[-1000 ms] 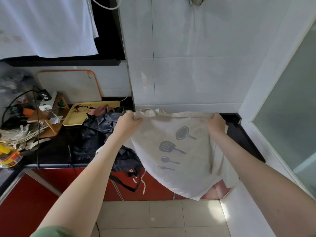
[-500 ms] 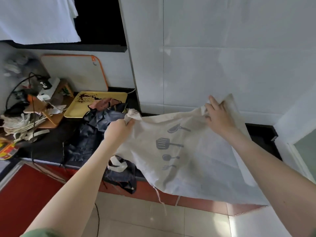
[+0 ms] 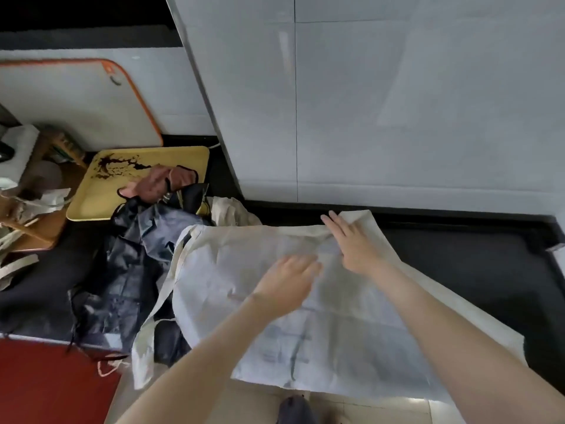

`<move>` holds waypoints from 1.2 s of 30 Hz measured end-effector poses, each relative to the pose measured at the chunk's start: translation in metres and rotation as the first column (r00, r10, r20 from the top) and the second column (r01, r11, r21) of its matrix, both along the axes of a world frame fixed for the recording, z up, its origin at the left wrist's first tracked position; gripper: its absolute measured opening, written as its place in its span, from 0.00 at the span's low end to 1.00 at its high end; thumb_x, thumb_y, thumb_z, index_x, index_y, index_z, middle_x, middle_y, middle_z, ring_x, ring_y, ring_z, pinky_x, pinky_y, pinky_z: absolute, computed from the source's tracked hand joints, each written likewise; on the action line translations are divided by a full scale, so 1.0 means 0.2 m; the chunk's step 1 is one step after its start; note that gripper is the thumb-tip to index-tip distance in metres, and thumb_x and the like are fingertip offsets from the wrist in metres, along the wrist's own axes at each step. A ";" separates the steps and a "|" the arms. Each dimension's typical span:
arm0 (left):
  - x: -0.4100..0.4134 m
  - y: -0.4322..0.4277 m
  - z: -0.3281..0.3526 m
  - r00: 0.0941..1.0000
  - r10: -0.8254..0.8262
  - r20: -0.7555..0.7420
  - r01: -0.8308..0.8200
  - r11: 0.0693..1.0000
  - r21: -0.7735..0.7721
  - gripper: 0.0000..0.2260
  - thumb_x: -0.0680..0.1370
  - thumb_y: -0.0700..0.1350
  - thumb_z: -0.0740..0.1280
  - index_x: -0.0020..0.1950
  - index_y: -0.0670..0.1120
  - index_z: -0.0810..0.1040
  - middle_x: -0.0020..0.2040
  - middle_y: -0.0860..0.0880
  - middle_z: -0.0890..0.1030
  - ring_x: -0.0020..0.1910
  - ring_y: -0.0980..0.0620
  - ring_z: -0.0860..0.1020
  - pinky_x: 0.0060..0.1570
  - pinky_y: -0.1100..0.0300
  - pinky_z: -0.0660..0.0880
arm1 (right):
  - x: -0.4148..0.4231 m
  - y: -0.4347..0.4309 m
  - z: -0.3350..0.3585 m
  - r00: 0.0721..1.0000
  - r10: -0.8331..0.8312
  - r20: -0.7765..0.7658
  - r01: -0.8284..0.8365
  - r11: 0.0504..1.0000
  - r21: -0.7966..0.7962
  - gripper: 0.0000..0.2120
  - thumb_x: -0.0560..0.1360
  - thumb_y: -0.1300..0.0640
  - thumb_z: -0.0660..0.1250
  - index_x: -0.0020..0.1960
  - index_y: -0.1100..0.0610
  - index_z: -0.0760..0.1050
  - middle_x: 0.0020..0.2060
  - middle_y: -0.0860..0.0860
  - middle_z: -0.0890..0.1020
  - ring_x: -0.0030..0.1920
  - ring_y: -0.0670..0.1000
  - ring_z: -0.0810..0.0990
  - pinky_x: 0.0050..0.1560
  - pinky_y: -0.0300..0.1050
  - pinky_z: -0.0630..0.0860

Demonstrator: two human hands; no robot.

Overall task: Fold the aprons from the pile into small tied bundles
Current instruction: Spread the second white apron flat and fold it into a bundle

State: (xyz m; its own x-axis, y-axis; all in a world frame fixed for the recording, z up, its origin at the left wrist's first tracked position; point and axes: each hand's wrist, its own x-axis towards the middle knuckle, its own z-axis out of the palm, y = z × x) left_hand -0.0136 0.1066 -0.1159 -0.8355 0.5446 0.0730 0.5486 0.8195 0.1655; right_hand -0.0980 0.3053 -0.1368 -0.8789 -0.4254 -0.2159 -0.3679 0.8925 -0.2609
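**On the counter: cream cotton apron point(image 3: 336, 316) spread flat under 2 open hands**

Across the glossy black stone counter point(image 3: 458, 261), from the centre of the view down toward 5 o'clock, the cream apron lies spread out. Its near edge hangs past the counter front over the pale floor tiles. A faint grey print shows through the cloth toward 6 o'clock.

The left hand point(image 3: 290, 280) lies palm down on the middle of the apron. Its fingers look straight and close together, though motion blurs them. The right hand point(image 3: 354, 249) lies just beside it toward 2 o'clock, palm down, with its fingers straight and slightly fanned. Its fingertips reach the apron's far edge near the top corner. Neither hand pinches any cloth.

A long cream strap point(image 3: 159, 301) trails from the apron's left side toward 7 o'clock, over the crumpled pile of dark navy aprons point(image 3: 128, 264) at 8 o'clock. A salmon-pink cloth with black trim point(image 3: 159, 182) lies at the far end of that pile, partly on the rectangular yellow plastic tray point(image 3: 146, 166) at 10 o'clock. Beyond the tray, a white cutting board with an orange rim point(image 3: 76, 99) leans on the wall. White wall tiles point(image 3: 397, 102) fill 12 to 3 o'clock. A red cabinet front point(image 3: 46, 384) shows at 7 o'clock.
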 end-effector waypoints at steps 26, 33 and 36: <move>-0.45 0.05 -0.20 0.971 0.238 -0.023 -0.238 0.952 -0.191 0.24 0.69 0.38 0.69 0.63 0.40 0.67 0.56 0.41 0.74 0.52 0.42 0.74 0.51 0.53 0.73 | 0.16 0.43 -0.15 0.778 -0.512 0.364 0.538 0.842 0.036 0.07 0.75 0.67 0.58 0.45 0.57 0.62 0.40 0.52 0.69 0.39 0.53 0.68 0.37 0.45 0.63; -0.58 0.10 -0.18 0.974 0.225 0.010 -0.209 0.920 -0.333 0.31 0.72 0.45 0.70 0.72 0.43 0.64 0.56 0.46 0.77 0.55 0.45 0.75 0.57 0.51 0.68 | 0.27 0.57 -0.08 0.767 -0.455 0.452 0.479 0.875 0.069 0.10 0.73 0.65 0.60 0.40 0.52 0.64 0.35 0.47 0.68 0.36 0.48 0.68 0.34 0.39 0.60; -0.58 0.16 -0.19 0.983 0.166 0.076 -0.134 0.939 -0.318 0.12 0.79 0.44 0.61 0.62 0.45 0.72 0.52 0.48 0.78 0.54 0.46 0.74 0.56 0.55 0.64 | 0.32 0.60 -0.07 0.748 -0.526 0.405 0.522 0.843 0.131 0.13 0.73 0.64 0.59 0.36 0.51 0.60 0.32 0.47 0.66 0.34 0.49 0.65 0.34 0.40 0.60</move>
